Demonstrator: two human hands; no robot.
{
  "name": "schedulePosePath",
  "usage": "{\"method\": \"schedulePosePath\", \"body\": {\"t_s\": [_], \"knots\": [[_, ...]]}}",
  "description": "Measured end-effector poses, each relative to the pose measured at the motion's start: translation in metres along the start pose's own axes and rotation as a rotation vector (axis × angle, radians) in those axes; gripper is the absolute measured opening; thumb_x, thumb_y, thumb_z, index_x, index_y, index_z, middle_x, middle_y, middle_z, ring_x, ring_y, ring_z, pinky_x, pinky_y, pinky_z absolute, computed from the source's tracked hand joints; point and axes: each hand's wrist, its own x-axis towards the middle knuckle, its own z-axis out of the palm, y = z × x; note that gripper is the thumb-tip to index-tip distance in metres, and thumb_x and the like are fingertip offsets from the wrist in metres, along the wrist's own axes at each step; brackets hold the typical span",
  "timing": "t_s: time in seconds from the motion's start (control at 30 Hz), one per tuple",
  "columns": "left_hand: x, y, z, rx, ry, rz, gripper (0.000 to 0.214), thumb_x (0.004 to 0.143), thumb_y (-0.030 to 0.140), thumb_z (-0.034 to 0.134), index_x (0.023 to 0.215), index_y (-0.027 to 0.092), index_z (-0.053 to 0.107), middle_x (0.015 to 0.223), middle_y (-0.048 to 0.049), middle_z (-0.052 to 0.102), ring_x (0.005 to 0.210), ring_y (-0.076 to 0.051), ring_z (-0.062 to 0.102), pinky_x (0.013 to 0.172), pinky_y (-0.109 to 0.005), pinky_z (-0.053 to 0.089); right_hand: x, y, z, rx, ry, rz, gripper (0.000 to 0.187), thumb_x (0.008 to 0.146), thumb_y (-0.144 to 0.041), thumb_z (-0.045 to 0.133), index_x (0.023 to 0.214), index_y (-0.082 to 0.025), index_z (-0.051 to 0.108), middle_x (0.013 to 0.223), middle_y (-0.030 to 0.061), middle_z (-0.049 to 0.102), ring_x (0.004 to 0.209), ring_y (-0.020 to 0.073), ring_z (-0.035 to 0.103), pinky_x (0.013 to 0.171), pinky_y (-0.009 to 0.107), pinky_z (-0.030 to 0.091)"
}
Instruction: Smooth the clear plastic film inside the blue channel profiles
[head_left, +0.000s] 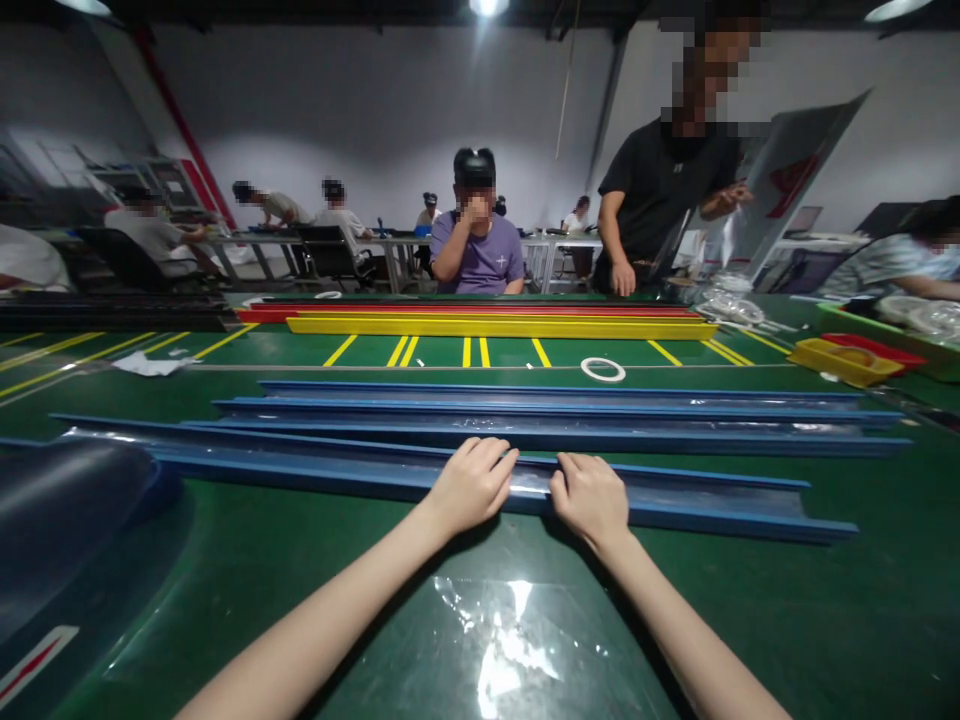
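A long blue U-shaped plastic channel (pixel 712 500) lies across the green table in front of me, its open side up. Near its middle, my left hand (pixel 472 485) is closed around it, with the fingers over the far rim. A short gap to the right, my right hand (pixel 592 497) grips the same channel, fingers bent and thumb on the near side. The undersides of both hands are hidden. Just beyond lie more blue channels (pixel 645 428), roughly parallel to the held one.
Yellow channels (pixel 495 327) and red channels lie farther back. A white ring (pixel 602 370) rests nearer. At left is a large dark curved sheet (pixel 67 530). A yellow tray (pixel 844 362) stands at right. Across the table, one person (pixel 480 245) sits and another (pixel 660 190) stands.
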Motion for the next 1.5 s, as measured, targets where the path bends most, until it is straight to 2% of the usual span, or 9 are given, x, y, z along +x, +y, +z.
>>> {"method": "schedulePosePath", "body": {"t_s": [0.1,0.2,0.4,0.57,0.8,0.93,1.07,1.23,1.5], "knots": [[0.011,0.019,0.017,0.004,-0.058,-0.157,0.027,0.081,0.02,0.037,0.1,0.013,0.055,0.09,-0.0093,0.059,0.086,-0.019,0.053,0.077,-0.034,0.04,0.007,-0.026,0.003,0.049,-0.041,0.0,0.024,0.076,-0.021,0.035,0.074,-0.017,0.058,0.073,0.007,0.061,0.071,0.018,0.052,0.069,0.029,0.031],[0.008,0.02,0.031,0.037,-0.097,-0.296,0.025,0.081,0.021,0.036,0.089,0.013,0.058,0.078,-0.0085,0.059,0.076,-0.019,0.053,0.071,-0.033,0.041,0.011,-0.038,0.003,0.118,-0.086,0.053,0.025,0.077,-0.019,0.034,0.076,-0.017,0.059,0.076,0.0061,0.062,0.074,0.0171,0.052,0.071,0.028,0.031],[0.001,0.009,0.035,0.066,-0.094,-0.319,0.025,0.08,0.02,0.036,0.083,0.013,0.06,0.074,-0.0075,0.061,0.073,-0.018,0.054,0.07,-0.031,0.041,0.015,-0.035,-0.005,0.286,-0.182,0.012,0.036,0.086,-0.022,0.023,0.093,-0.018,0.058,0.092,0.0033,0.062,0.085,0.0131,0.052,0.077,0.025,0.03],[-0.021,-0.018,0.027,0.104,-0.047,-0.344,0.027,0.079,0.019,0.036,0.085,0.014,0.061,0.079,-0.0065,0.064,0.074,-0.018,0.057,0.07,-0.029,0.043,0.009,-0.011,-0.01,0.244,-0.175,0.019,0.037,0.087,-0.034,0.024,0.094,-0.019,0.057,0.093,0.0043,0.061,0.088,0.0143,0.052,0.078,0.025,0.03],[-0.069,-0.069,0.005,0.173,-0.027,-0.356,0.033,0.079,0.019,0.031,0.084,0.014,0.064,0.084,-0.0057,0.066,0.076,-0.017,0.06,0.071,-0.029,0.046,-0.015,0.054,-0.017,0.005,-0.173,0.116,0.039,0.086,-0.034,0.024,0.078,-0.018,0.059,0.076,0.0048,0.062,0.074,0.0155,0.053,0.068,0.027,0.029],[-0.081,-0.079,0.001,0.183,-0.038,-0.402,0.035,0.08,0.02,0.029,0.086,0.014,0.064,0.086,-0.0064,0.066,0.08,-0.018,0.06,0.074,-0.03,0.046,-0.023,0.067,-0.016,-0.075,-0.123,0.065,0.037,0.086,-0.033,0.026,0.076,-0.018,0.058,0.074,0.0057,0.061,0.073,0.0154,0.052,0.068,0.027,0.027],[-0.082,-0.068,0.001,0.198,-0.003,-0.451,0.035,0.082,0.019,0.029,0.09,0.013,0.062,0.091,-0.0081,0.064,0.087,-0.019,0.058,0.081,-0.032,0.043,-0.022,0.064,-0.011,-0.13,-0.079,0.065,0.037,0.084,-0.03,0.027,0.069,-0.017,0.057,0.069,0.0057,0.06,0.069,0.0155,0.052,0.065,0.028,0.026],[-0.069,-0.033,0.002,0.142,0.131,-0.515,0.027,0.082,0.02,0.035,0.088,0.016,0.06,0.092,-0.0077,0.062,0.089,-0.02,0.055,0.079,-0.035,0.041,-0.021,0.064,-0.005,-0.117,-0.011,0.104,0.036,0.083,-0.029,0.03,0.066,-0.018,0.059,0.066,0.0046,0.061,0.067,0.0144,0.052,0.062,0.027,0.027],[-0.044,0.03,0.014,-0.015,0.107,-0.181,0.025,0.081,0.02,0.039,0.1,0.015,0.055,0.099,-0.0075,0.059,0.096,-0.019,0.051,0.085,-0.035,0.036,-0.027,0.068,-0.005,-0.066,-0.02,0.083,0.039,0.086,-0.033,0.024,0.08,-0.02,0.061,0.078,0.0037,0.062,0.076,0.0144,0.053,0.068,0.025,0.031]]}}
